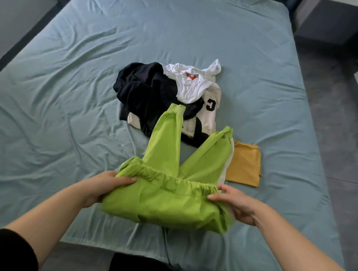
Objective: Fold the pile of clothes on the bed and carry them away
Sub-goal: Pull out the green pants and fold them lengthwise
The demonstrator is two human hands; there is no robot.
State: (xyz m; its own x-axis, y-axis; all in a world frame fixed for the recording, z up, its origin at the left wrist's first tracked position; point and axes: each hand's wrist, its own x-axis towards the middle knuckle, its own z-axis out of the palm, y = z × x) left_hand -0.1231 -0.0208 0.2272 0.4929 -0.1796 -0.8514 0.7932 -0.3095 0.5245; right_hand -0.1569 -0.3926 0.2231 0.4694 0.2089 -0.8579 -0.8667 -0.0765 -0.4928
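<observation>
Pants [169, 202], green and likely soft and light, lie on the bed [71, 85] between the left hand [104, 185] and the right hand [239, 203], each pinching one end of the stretchy waistband, probably the best spot to hold.

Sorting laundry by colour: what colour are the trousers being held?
Lime green trousers, with a white side stripe; head view.
</observation>
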